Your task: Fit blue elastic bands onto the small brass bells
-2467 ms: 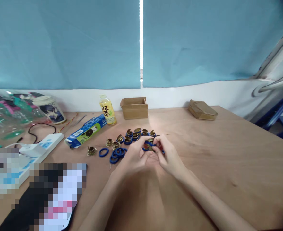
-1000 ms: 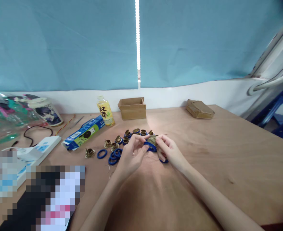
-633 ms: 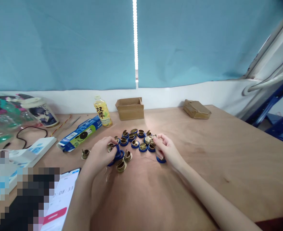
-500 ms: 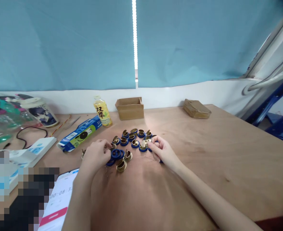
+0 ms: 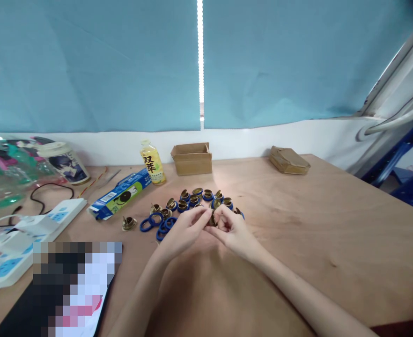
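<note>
In the head view, the left hand [image 5: 187, 228] and right hand [image 5: 236, 231] pinch one partly hidden brass piece [image 5: 212, 220] between their fingers, nearer than the cardboard box [image 5: 194, 164]. Blue-rimmed fittings [image 5: 194, 201] lie before that box, loose blue rings [image 5: 151, 222] nearer and left of it.

on the table [image 5: 333, 224], the left hand [image 5: 188, 224] and right hand [image 5: 232, 229] meet, one piece [image 5: 212, 219] between their fingers; metal pieces [image 5: 194, 201] cluster behind them; rings [image 5: 162, 228] lie left of the left hand; farther left and behind lies a carton [image 5: 122, 193], a bottle [image 5: 152, 164] at its far end; right of that, an open box [image 5: 193, 167], then a second box [image 5: 289, 161] well apart; a cup [image 5: 68, 164] stands back left, behind a power strip [image 5: 61, 213]; a phone [image 5: 90, 281] lies front left
</note>
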Demonstrator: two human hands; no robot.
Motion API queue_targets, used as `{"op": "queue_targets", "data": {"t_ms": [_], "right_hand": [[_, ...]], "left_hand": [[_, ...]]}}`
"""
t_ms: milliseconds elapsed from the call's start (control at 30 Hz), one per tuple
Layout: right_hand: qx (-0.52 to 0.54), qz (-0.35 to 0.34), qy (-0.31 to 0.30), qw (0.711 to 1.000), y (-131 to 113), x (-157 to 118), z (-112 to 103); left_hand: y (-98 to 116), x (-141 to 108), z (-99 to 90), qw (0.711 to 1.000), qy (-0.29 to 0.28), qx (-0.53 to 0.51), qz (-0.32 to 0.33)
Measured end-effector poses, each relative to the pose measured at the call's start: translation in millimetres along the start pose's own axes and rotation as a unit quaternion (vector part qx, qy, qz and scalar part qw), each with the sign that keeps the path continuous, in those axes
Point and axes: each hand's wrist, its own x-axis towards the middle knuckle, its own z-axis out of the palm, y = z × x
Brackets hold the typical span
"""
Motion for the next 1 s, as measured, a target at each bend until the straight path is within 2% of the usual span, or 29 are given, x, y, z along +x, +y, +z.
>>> {"op": "queue_targets", "data": {"t_ms": [67,233,333,533,767,1000], "right_hand": [[0.003,0.004,-0.007,1.0,0,0,-1],[0.055,0.022,-0.022,0.998,-2,2,-4],[0.083,0.02,-0.035,0.996,-4,3,-6],[0.022,0.021,-0.038,0.999,-6,3,-7],[-0.084,-0.033,-0.027,0.996,-4,3,-5],[-0.093,-0.046,-0.027,0.994,-5,1,-1]], "left_hand": [[-2,2,2.0,1.0,0.001,-0.022,-0.002],[1,2,2.5,0.991,0.027,-0.116,-0.061],[2,0,1.6,0.99,0.03,-0.117,-0.067],[-6,2,5.6,0.993,0.039,-0.104,-0.043],[-4,3,7.1,0.996,0.021,-0.086,-0.018],[0,2,4.4,0.993,0.005,-0.115,-0.026]]}}
